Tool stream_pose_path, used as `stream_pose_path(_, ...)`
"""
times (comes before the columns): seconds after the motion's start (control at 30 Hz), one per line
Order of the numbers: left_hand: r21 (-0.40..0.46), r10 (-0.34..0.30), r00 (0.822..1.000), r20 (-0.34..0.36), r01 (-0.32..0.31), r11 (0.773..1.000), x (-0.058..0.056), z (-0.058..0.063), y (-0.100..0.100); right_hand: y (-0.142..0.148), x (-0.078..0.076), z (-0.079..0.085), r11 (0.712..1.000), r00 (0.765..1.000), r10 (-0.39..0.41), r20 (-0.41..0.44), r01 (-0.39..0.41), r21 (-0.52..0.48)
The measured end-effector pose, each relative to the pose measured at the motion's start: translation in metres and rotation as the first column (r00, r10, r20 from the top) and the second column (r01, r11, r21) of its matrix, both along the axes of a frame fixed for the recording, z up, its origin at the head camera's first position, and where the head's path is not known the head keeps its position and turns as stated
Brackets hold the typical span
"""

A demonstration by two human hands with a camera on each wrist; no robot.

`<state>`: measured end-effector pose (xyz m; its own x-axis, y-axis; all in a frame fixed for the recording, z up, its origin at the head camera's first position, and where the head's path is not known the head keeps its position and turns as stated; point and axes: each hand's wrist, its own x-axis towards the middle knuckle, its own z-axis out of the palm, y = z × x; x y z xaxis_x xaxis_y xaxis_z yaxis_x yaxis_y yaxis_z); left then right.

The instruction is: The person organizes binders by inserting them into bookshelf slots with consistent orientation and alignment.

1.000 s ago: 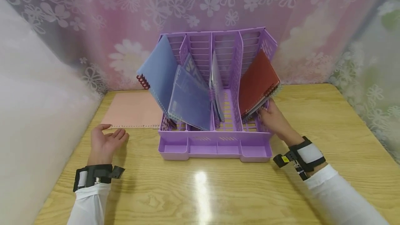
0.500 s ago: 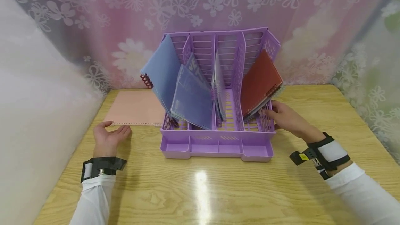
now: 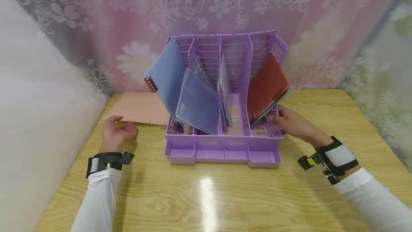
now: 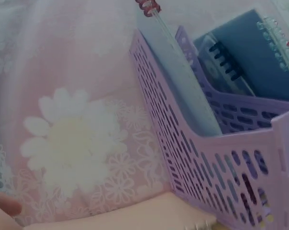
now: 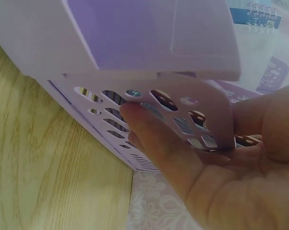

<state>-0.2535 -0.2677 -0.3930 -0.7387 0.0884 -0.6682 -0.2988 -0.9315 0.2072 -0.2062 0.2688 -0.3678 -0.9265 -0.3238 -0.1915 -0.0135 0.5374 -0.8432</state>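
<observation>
A pink spiral notebook [image 3: 141, 106] lies left of the purple desk organizer [image 3: 222, 149], its front edge tilted up off the table. My left hand [image 3: 117, 133] holds that edge at its left corner, thumb on top and fingers underneath. In the left wrist view only a strip of the pink notebook [image 4: 120, 215] shows. My right hand [image 3: 296, 124] grips the organizer's right side wall, thumb inside and fingers outside. The right wrist view has the right hand [image 5: 202, 167] around the perforated wall. A blue notebook [image 3: 167, 74] leans in the leftmost compartment.
Clear-covered notebooks [image 3: 199, 99] lean in the second compartment, and a pale notebook [image 3: 225, 88] stands in the third. A red notebook [image 3: 267, 85] slants in the rightmost one. A flowered curtain [image 3: 206, 3] hangs behind the wooden table [image 3: 167, 196].
My left hand has moved forward and slightly right, raising the pink notebook's front edge. My right hand has shifted its hold on the organizer's right wall, its wrist moving outward.
</observation>
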Motion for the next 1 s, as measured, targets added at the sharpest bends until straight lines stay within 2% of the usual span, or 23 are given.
stream_pose_path(0.13,-0.137,-0.093,0.99,-0.107,0.078,0.988,-0.01,-0.003,0.011,-0.002,0.0,-0.003,1.0,1.0,-0.004,-0.026,0.005,0.002)
stream_pose_path(0.23,-0.102,-0.096,0.981,-0.168,0.08,0.992,-0.02,-0.011,0.018,-0.004,0.0,-0.004,0.999,0.998,0.003,-0.069,0.0,0.051)
stream_pose_path(0.3,-0.088,-0.097,0.978,-0.183,0.082,0.993,-0.029,-0.017,0.023,-0.006,0.0,-0.005,0.995,0.994,0.011,-0.105,0.0,0.101)
stream_pose_path(0.43,-0.047,-0.019,0.988,-0.154,0.012,0.999,-0.045,-0.027,0.031,-0.009,0.0,-0.004,0.987,0.991,0.019,-0.131,0.003,0.164)
stream_pose_path(0.53,-0.017,0.049,0.985,-0.164,-0.052,0.998,-0.049,-0.032,0.034,-0.011,0.0,-0.004,0.985,0.993,0.019,-0.119,0.002,0.175)
stream_pose_path(0.63,-0.027,0.063,0.978,-0.197,-0.069,0.997,-0.045,-0.034,0.034,-0.011,0.0,-0.005,0.981,0.993,0.015,-0.12,0.008,0.191)
stream_pose_path(0.83,-0.121,0.009,0.958,-0.286,-0.045,0.992,-0.025,-0.036,0.027,-0.008,0.003,-0.007,0.978,0.99,0.004,-0.141,0.025,0.205)
stream_pose_path(0.93,-0.135,-0.008,0.941,-0.338,-0.04,0.99,-0.014,-0.031,0.021,-0.007,0.003,-0.007,0.979,0.986,0.002,-0.166,0.033,0.204)
stream_pose_path(1.0,-0.15,-0.027,0.922,-0.385,-0.034,0.988,-0.004,-0.026,0.015,-0.007,0.001,-0.008,0.979,0.985,0.004,-0.171,0.031,0.201)
